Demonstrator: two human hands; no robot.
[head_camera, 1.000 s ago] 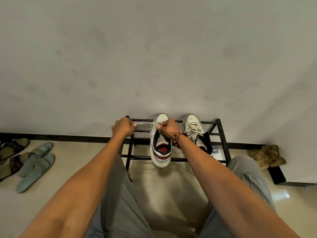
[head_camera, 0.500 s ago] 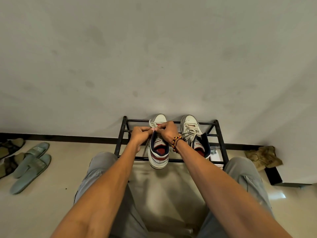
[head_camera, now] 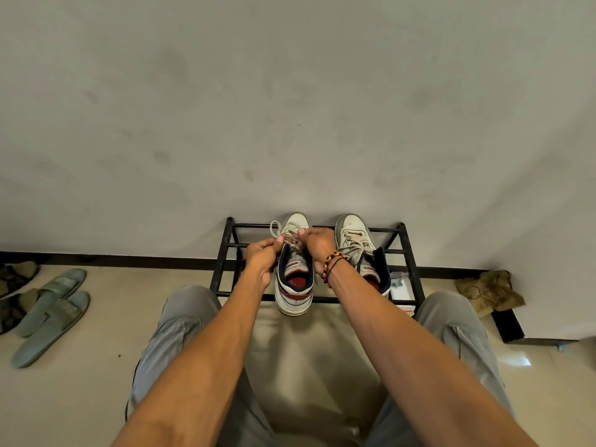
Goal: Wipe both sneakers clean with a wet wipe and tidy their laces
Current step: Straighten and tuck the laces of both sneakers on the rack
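1. Currently, head view: 2 sneakers sit side by side on the top rails of a black shoe rack [head_camera: 222,262] against the wall, toes pointing at the wall, heels toward the person.
2. Left sneaker [head_camera: 295,285]: both hands are on its laces [head_camera: 276,228]. Left hand [head_camera: 263,256] has fingers curled, pinching lace at the tongue. Right hand [head_camera: 317,245] is likewise curled, pinching lace just beside it. 1 loop stands up past the left fingertips, so a bow looks to be mid-tie.
3. Right sneaker [head_camera: 354,240]: no hand on it. Laces lie loosely across the tongue; can't tell whether they're tied.
4. Wet wipe: none in view, in hand or on the rack. Judging from that, wiping is probably finished, but the uppers are too small to confirm they're clean.
5. Remaining, as I read it: finish the bow on the left sneaker, then check or tidy the right one's laces.
6. Other items: green slides [head_camera: 48,314] on the floor to the left, a crumpled cloth [head_camera: 488,290] to the right.
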